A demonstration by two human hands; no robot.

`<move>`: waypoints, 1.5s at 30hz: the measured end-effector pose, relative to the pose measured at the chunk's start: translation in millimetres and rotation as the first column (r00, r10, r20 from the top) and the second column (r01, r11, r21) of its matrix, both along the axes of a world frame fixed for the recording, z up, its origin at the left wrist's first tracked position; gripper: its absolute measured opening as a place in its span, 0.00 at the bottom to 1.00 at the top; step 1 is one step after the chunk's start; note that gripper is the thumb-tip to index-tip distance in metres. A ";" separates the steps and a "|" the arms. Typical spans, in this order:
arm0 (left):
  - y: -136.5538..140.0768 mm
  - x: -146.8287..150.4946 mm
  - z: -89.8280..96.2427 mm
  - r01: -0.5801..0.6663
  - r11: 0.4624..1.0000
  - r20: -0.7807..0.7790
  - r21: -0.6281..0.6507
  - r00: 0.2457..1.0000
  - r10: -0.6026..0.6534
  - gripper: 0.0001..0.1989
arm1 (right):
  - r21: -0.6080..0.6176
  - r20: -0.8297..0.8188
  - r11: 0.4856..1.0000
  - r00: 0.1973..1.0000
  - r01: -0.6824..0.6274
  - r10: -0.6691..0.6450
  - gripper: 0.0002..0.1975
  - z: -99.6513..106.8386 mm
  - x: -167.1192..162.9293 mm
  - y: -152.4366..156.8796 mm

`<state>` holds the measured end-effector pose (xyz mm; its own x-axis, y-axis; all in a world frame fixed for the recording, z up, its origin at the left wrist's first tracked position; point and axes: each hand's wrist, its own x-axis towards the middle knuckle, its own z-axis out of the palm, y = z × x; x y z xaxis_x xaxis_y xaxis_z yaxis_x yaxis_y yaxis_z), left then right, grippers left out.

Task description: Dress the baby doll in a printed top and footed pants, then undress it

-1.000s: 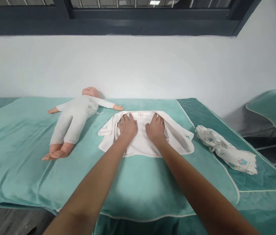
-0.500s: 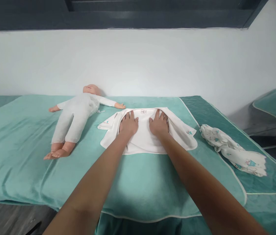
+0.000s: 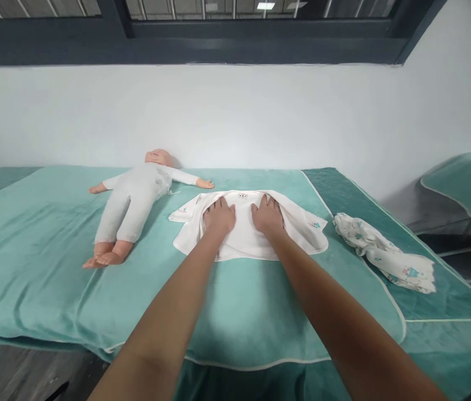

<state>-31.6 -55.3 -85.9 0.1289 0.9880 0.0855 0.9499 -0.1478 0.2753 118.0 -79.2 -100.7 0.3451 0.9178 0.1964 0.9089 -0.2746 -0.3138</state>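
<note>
A white baby shirt point(image 3: 246, 236) lies spread open on the green bed cover, its label at the top middle and a printed sleeve out to each side. My left hand point(image 3: 219, 217) rests on its left part, fingers stretched out, with the fingertips just under the fold of the front panel. On the right part my right hand point(image 3: 267, 215) lies in the same way, fingers spread and tips beneath the other fold. Both palms press on the cloth without gripping it. Left of the shirt, a baby doll point(image 3: 132, 195) in a white suit lies on its back, one hand near the shirt's upper edge.
A bunched white printed cloth point(image 3: 385, 250) lies on the darker green cover at the right. The green bed cover point(image 3: 51, 239) reaches back to a white wall point(image 3: 235, 117) under a dark window frame point(image 3: 252, 47). Another green-covered surface point(image 3: 469, 184) stands at the far right.
The camera view has tilted up a little, showing more of the window. Both hands stay flat on the shirt in nearly the same places; the shirt's upper edge looks slightly more rounded.
</note>
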 end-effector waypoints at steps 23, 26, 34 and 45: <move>-12.3 1.6 -3.7 -0.110 0.972 0.032 0.207 0.994 0.106 0.32 | 0.092 0.054 0.995 0.998 -0.036 0.031 0.21 3.4 -1.6 -6.9; -13.9 1.1 -2.4 -0.106 0.968 0.049 0.226 0.994 0.098 0.32 | 0.069 0.032 0.996 0.998 -0.052 0.050 0.24 4.1 0.9 -2.2; -11.0 2.8 -2.2 -0.106 0.970 0.016 0.218 0.994 0.105 0.30 | 0.020 0.016 0.994 0.994 -0.106 0.106 0.33 2.1 -2.7 15.2; 0.7 7.0 -4.3 -0.116 0.986 -0.045 0.121 0.991 0.122 0.29 | -0.080 0.055 0.987 0.988 -0.143 0.148 0.34 -0.5 -3.3 18.2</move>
<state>-24.5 -54.6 -90.2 0.0184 0.9799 0.1989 0.9753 -0.0614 0.2122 114.7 -61.0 -101.2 0.1966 0.9702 0.1416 0.9576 -0.1590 -0.2401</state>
